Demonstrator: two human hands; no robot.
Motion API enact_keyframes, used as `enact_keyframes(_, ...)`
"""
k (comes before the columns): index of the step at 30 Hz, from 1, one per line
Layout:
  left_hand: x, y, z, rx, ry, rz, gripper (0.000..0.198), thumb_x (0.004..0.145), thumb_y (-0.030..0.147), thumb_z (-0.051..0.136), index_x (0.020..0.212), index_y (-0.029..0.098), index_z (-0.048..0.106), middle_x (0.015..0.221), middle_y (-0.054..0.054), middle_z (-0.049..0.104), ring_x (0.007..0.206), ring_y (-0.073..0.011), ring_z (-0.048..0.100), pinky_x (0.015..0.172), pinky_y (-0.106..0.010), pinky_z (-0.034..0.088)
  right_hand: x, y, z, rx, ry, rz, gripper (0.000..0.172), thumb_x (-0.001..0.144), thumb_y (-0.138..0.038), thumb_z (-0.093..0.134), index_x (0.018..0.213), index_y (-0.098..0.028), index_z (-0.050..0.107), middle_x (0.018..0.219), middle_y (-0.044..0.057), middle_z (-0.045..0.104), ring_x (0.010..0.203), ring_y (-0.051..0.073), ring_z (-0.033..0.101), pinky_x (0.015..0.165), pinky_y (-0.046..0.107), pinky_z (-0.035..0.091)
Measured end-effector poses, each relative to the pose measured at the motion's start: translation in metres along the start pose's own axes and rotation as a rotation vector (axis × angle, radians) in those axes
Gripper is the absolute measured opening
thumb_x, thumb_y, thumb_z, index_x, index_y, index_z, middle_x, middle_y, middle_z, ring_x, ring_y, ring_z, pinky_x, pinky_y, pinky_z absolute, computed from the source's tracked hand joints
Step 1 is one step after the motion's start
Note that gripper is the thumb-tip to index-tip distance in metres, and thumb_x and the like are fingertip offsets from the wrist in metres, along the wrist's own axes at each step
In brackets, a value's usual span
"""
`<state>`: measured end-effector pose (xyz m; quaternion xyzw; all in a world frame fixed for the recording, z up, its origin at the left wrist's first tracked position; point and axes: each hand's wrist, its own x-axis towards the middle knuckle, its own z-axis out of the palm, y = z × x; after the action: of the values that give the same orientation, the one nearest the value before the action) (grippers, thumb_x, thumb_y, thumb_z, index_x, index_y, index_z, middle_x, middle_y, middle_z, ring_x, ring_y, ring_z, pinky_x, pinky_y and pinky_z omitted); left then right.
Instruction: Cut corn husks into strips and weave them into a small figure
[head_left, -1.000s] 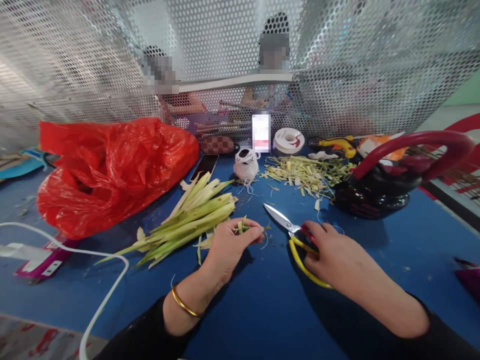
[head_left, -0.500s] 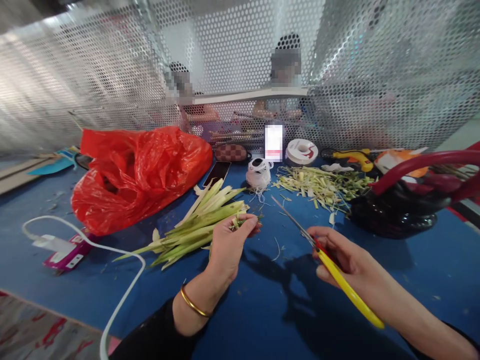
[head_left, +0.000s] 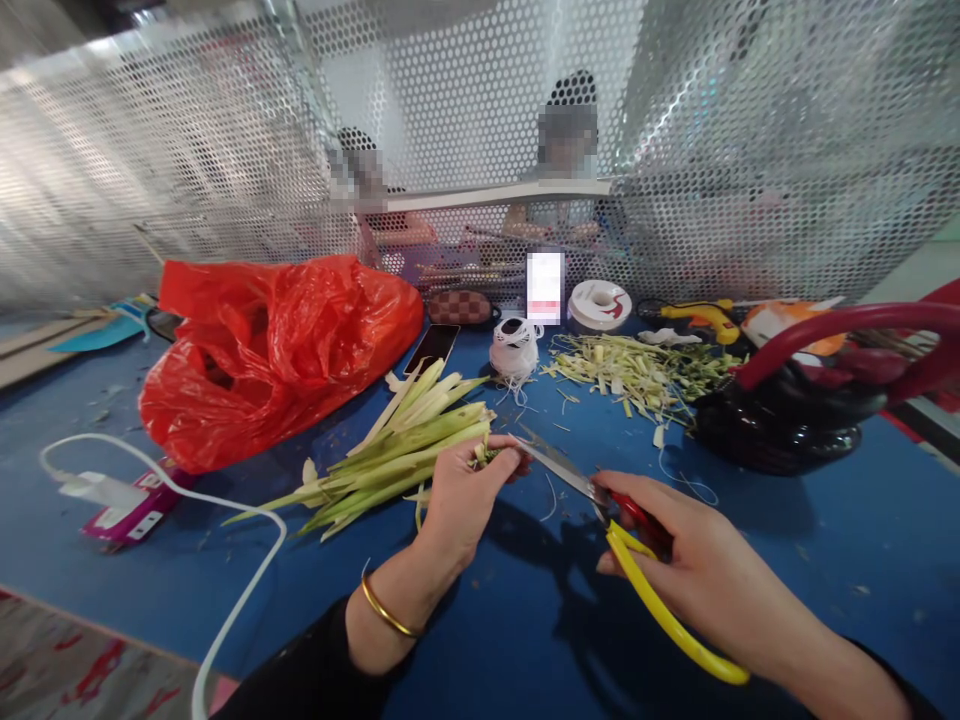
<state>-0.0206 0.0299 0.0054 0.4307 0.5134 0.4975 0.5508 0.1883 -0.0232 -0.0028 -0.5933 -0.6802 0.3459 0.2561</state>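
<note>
My left hand (head_left: 469,495) is closed in a pinch around a small bit of green plant stem (head_left: 484,456), mostly hidden by the fingers. Scissors (head_left: 574,478) with red and yellow handles are gripped in my right hand (head_left: 690,540). Their blades are parted, and the tips reach the fingertips of my left hand. Behind and left of that hand lies a bundle of long pale-green leaves (head_left: 409,440). A ball of white string (head_left: 514,352) sits just beyond both hands.
Leaf trimmings (head_left: 626,372) are heaped beside a black pot-like object (head_left: 780,435) with a dark red handle. A red plastic bag (head_left: 285,350) and a white cable (head_left: 247,590) occupy the left. Farther back are a ribbon spool (head_left: 600,305), a lit phone (head_left: 544,285) and a yellow glue gun (head_left: 709,322).
My right hand has moved left, bringing the scissors to my left fingertips. The blades have parted. My left hand stays almost where it was.
</note>
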Motion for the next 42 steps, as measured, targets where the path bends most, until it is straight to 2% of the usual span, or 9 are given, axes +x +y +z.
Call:
enact_keyframes(8, -0.001, 0.0, 0.0, 0.045, -0.024, -0.014, 0.012, 0.073, 0.026, 0.071, 0.078, 0.016, 0.075, 0.072, -0.004, 0.074, 0.069, -0.0161, 0.067, 0.071, -0.029, 0.051, -0.001, -0.001, 0.001, 0.14, -0.066, 0.006, 0.044, 0.084, -0.023, 0.06, 0.128, -0.028, 0.061, 0.103, 0.006, 0.071, 0.078, 0.022, 0.074, 0.072, 0.031, 0.059)
enact_keyframes(16, 0.002, -0.004, -0.001, 0.018, -0.018, -0.021, 0.012, 0.072, 0.027, 0.072, 0.079, 0.017, 0.074, 0.071, -0.004, 0.074, 0.068, -0.0155, 0.067, 0.069, -0.028, 0.05, 0.001, 0.002, 0.002, 0.197, -0.027, -0.013, 0.036, 0.081, -0.026, 0.065, 0.117, -0.027, 0.068, 0.097, 0.004, 0.072, 0.077, 0.02, 0.073, 0.074, 0.028, 0.057)
enact_keyframes(21, -0.003, -0.001, 0.0, -0.053, -0.135, -0.149, 0.017, 0.072, 0.031, 0.074, 0.08, 0.015, 0.071, 0.071, -0.003, 0.072, 0.064, -0.0125, 0.065, 0.066, -0.025, 0.05, 0.005, 0.007, 0.007, 0.323, 0.1, 0.127, 0.049, 0.076, -0.048, 0.07, 0.116, -0.02, 0.066, 0.071, 0.001, 0.068, 0.053, 0.017, 0.063, 0.048, 0.026, 0.051)
enact_keyframes(25, -0.011, -0.001, 0.003, -0.04, -0.323, -0.266, 0.02, 0.073, 0.033, 0.073, 0.076, 0.015, 0.065, 0.064, 0.001, 0.066, 0.057, -0.0102, 0.061, 0.061, -0.024, 0.048, 0.005, 0.007, 0.007, 0.029, 0.183, 0.143, 0.048, 0.08, -0.045, 0.064, 0.121, -0.022, 0.061, 0.077, 0.003, 0.072, 0.06, 0.021, 0.067, 0.053, 0.03, 0.052)
enact_keyframes(27, -0.012, -0.002, 0.004, -0.024, -0.346, -0.272, 0.021, 0.073, 0.034, 0.073, 0.075, 0.016, 0.063, 0.061, 0.001, 0.063, 0.055, -0.0097, 0.059, 0.06, -0.023, 0.047, 0.004, 0.008, 0.007, -0.224, 0.213, 0.112, 0.045, 0.082, -0.038, 0.061, 0.123, -0.021, 0.058, 0.088, 0.006, 0.075, 0.074, 0.026, 0.071, 0.063, 0.033, 0.053)
enact_keyframes(30, -0.012, -0.004, 0.005, 0.003, -0.354, -0.265, 0.022, 0.073, 0.034, 0.074, 0.074, 0.016, 0.06, 0.061, 0.001, 0.062, 0.055, -0.0098, 0.058, 0.06, -0.024, 0.047, 0.003, 0.011, 0.012, -0.513, 0.174, 0.054, 0.034, 0.084, -0.031, 0.056, 0.116, -0.018, 0.059, 0.09, 0.009, 0.075, 0.075, 0.028, 0.073, 0.06, 0.033, 0.051)
enact_keyframes(35, -0.012, -0.006, 0.004, 0.019, -0.414, -0.261, 0.024, 0.076, 0.037, 0.07, 0.073, 0.017, 0.057, 0.061, 0.001, 0.062, 0.056, -0.0101, 0.059, 0.061, -0.025, 0.047, -0.002, 0.019, 0.015, -0.69, 0.176, -0.159, 0.027, 0.086, -0.028, 0.056, 0.108, -0.016, 0.064, 0.086, 0.01, 0.072, 0.072, 0.028, 0.071, 0.057, 0.033, 0.05)
enact_keyframes(38, -0.012, -0.007, 0.004, 0.049, -0.466, -0.273, 0.024, 0.075, 0.035, 0.071, 0.071, 0.016, 0.058, 0.06, 0.001, 0.062, 0.056, -0.0099, 0.058, 0.061, -0.024, 0.046, -0.005, 0.012, 0.01, -0.593, 0.227, -0.249, 0.024, 0.091, -0.031, 0.051, 0.102, -0.018, 0.069, 0.086, 0.01, 0.07, 0.073, 0.027, 0.068, 0.059, 0.034, 0.049)
enact_keyframes(42, -0.014, -0.01, 0.005, 0.147, -0.517, -0.252, 0.022, 0.072, 0.033, 0.073, 0.07, 0.015, 0.06, 0.057, 0.003, 0.059, 0.054, -0.0088, 0.053, 0.057, -0.023, 0.041, -0.006, -0.005, 0.01, -0.025, 0.123, -0.218, 0.02, 0.092, -0.033, 0.053, 0.091, -0.023, 0.071, 0.086, 0.004, 0.07, 0.076, 0.018, 0.065, 0.067, 0.028, 0.05)
